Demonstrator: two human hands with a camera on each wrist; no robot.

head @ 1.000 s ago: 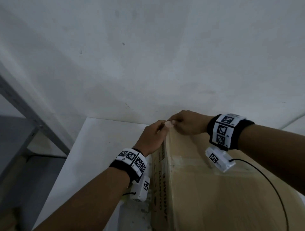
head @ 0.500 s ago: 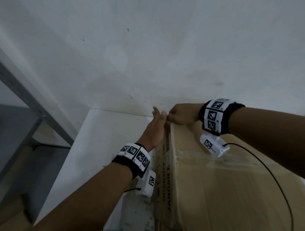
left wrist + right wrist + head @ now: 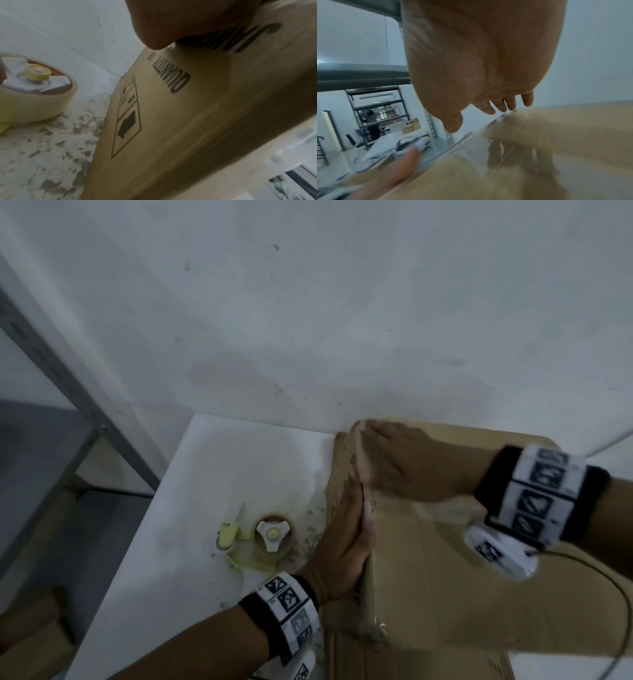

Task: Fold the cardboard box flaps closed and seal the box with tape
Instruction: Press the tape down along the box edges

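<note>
A brown cardboard box (image 3: 445,594) stands on the white table, its top flaps down and a strip of clear tape (image 3: 445,513) across the top. My left hand (image 3: 346,542) lies flat against the box's printed left side (image 3: 197,115), fingers straight, at the top edge. My right hand (image 3: 394,463) rests on the top near the far left corner, fingers (image 3: 510,104) straight and reaching over the edge. A tape dispenser (image 3: 270,537) with a roll of beige tape (image 3: 34,102) lies on the table left of the box.
The white table (image 3: 171,542) butts against a white wall (image 3: 308,302); scuffed patches mark its top beside the box. A grey metal shelf post (image 3: 68,392) stands at the left. A cable (image 3: 609,587) from my right wrist crosses the box top.
Both hands have slid nearer along the box's left top edge, the left now flat on the side. The view has tilted down, showing the tape dispenser.
</note>
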